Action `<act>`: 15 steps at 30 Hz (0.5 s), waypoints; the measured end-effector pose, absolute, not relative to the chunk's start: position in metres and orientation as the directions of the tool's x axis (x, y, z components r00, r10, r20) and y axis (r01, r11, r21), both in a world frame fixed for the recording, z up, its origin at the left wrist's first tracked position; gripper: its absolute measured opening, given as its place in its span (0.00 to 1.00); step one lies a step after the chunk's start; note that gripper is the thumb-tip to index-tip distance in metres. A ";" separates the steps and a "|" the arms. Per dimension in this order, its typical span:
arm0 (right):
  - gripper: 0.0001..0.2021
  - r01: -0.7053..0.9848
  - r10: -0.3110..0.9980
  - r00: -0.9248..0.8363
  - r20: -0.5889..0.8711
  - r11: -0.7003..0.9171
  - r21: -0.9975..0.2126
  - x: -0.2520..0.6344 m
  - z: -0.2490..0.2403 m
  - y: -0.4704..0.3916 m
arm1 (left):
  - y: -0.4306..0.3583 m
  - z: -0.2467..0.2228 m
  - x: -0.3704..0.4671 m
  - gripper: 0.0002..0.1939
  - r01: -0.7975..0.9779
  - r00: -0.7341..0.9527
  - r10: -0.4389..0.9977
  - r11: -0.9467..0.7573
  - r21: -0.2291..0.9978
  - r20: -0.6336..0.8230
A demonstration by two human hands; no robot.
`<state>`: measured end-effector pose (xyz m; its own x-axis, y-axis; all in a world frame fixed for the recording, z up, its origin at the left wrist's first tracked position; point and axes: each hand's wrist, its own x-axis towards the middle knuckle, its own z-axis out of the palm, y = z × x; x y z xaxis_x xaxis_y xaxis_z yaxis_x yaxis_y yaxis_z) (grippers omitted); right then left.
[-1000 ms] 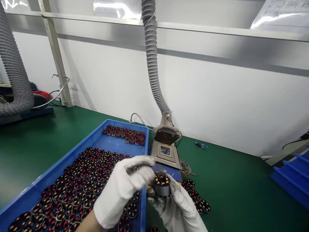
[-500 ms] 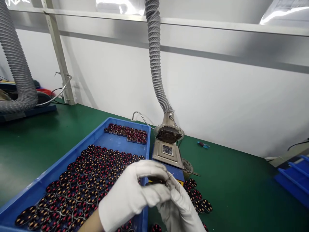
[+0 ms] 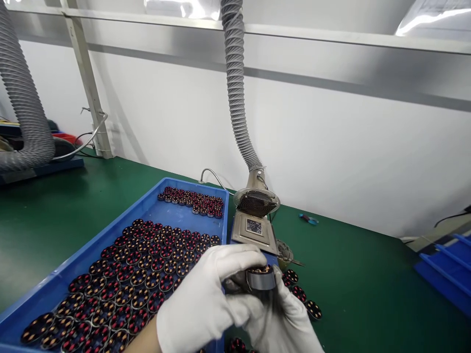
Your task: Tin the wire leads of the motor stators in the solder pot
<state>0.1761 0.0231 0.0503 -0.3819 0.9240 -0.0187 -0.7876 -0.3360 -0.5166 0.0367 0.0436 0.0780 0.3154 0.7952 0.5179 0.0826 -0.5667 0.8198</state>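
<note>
White gloves cover both hands, which meet at the lower middle of the head view. Between them is a round part (image 3: pixel 261 279) with a grey metal ring and copper-coloured bits on top. My left hand (image 3: pixel 217 289) curls its fingers and thumb around the left side of this part. Against its right side, my right hand (image 3: pixel 290 314) has its fingers closed, its lower portion blurred. Left of the hands, a blue tray (image 3: pixel 206 226) holds several rows of similar round parts (image 3: pixel 140 277), with red or copper-coloured windings. More such parts (image 3: pixel 313 310) lie on the green table, right of my right hand.
Behind the hands stands a metal-topped device (image 3: pixel 253 233) beneath a round hood on a grey hose (image 3: pixel 235 93). A small cup (image 3: pixel 284 252) sits beside it. Blue-handled cutters (image 3: pixel 308 219) lie farther back. Blue bins (image 3: pixel 449 274) stand at the right edge.
The round part between my hands has turned and risen so that its grey ring shows. My right hand has shifted slightly right, and my left-hand fingers have moved a little right.
</note>
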 end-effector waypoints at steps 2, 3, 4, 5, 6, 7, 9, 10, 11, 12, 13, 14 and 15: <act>0.12 -0.772 0.936 -0.349 -0.038 -0.310 -0.554 0.174 0.047 0.024 | 0.044 0.078 0.039 0.24 0.073 0.323 0.771 -0.598 0.798 0.548; 0.12 -0.765 0.945 -0.325 -0.044 -0.290 -0.575 0.174 0.047 0.024 | 0.044 0.078 0.039 0.22 0.055 0.316 0.771 -0.596 0.801 0.553; 0.12 -0.760 0.953 -0.300 -0.048 -0.269 -0.591 0.174 0.047 0.024 | 0.045 0.078 0.038 0.20 0.038 0.307 0.775 -0.589 0.807 0.552; 0.12 -0.753 0.956 -0.287 -0.053 -0.259 -0.604 0.174 0.048 0.024 | 0.046 0.078 0.038 0.20 0.022 0.311 0.774 -0.587 0.810 0.552; 0.12 -0.748 0.957 -0.283 -0.055 -0.257 -0.612 0.174 0.049 0.024 | 0.047 0.079 0.037 0.21 0.007 0.326 0.765 -0.589 0.808 0.555; 0.12 -0.744 0.956 -0.288 -0.056 -0.260 -0.616 0.174 0.051 0.023 | 0.047 0.080 0.037 0.23 -0.001 0.349 0.753 -0.594 0.804 0.557; 0.13 -0.734 0.950 -0.306 -0.053 -0.272 -0.622 0.174 0.053 0.023 | 0.048 0.081 0.036 0.26 -0.008 0.366 0.744 -0.598 0.801 0.559; 0.14 -0.730 0.950 -0.310 -0.048 -0.270 -0.628 0.173 0.053 0.022 | 0.049 0.080 0.035 0.26 -0.016 0.358 0.748 -0.593 0.805 0.559; 0.14 -0.728 0.951 -0.307 -0.041 -0.262 -0.634 0.172 0.052 0.022 | 0.049 0.079 0.035 0.26 -0.033 0.342 0.758 -0.581 0.813 0.556; 0.14 -0.732 0.956 -0.291 -0.031 -0.244 -0.636 0.171 0.051 0.022 | 0.050 0.077 0.035 0.24 -0.063 0.333 0.763 -0.568 0.820 0.554; 0.14 -0.738 0.962 -0.271 -0.022 -0.223 -0.637 0.170 0.049 0.022 | 0.051 0.076 0.034 0.22 -0.099 0.336 0.766 -0.550 0.829 0.548; 0.15 -0.745 0.965 -0.260 -0.020 -0.214 -0.632 0.169 0.048 0.022 | 0.052 0.074 0.034 0.20 -0.140 0.347 0.767 -0.527 0.838 0.540; 0.15 -0.749 0.964 -0.263 -0.025 -0.221 -0.625 0.168 0.047 0.021 | 0.053 0.072 0.033 0.18 -0.174 0.364 0.768 -0.499 0.849 0.527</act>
